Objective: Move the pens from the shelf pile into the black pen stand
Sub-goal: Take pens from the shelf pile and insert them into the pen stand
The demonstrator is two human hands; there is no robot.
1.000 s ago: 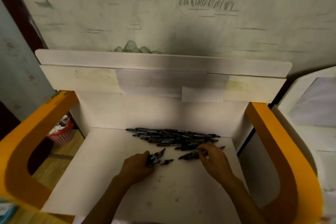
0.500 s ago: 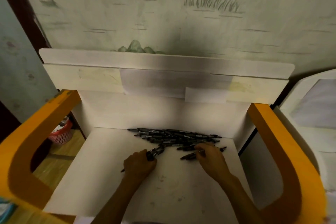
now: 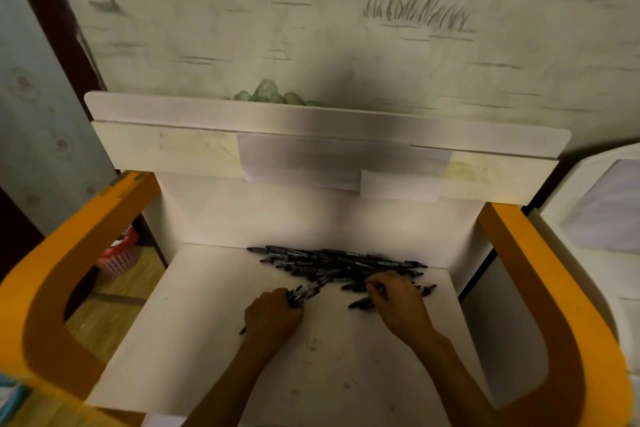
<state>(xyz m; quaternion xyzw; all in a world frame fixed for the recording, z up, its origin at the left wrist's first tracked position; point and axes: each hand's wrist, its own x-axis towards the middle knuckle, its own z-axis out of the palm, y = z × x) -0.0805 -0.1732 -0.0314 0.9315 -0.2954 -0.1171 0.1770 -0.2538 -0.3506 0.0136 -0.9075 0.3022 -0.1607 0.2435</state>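
White shelf (image 3: 194, 340) between orange sides (image 3: 52, 288) carries a pile (image 3: 339, 263) of slim black pens along its far edge. Left hand (image 3: 273, 315) grips a bundle (image 3: 304, 291) just near of it; right hand (image 3: 398, 305) pinches a pen (image 3: 360, 304) at the pile's right.

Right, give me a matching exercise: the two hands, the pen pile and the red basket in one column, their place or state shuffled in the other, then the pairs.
Column one:
1. left hand
2. right hand
3. pen pile
4. red basket

Column two:
A. lies along the back of the white shelf
B. grips a bundle of pens
C. on the floor, beyond the orange side panel
D. fingers on pens at the pile's near edge

Pairs: 1-B, 2-D, 3-A, 4-C
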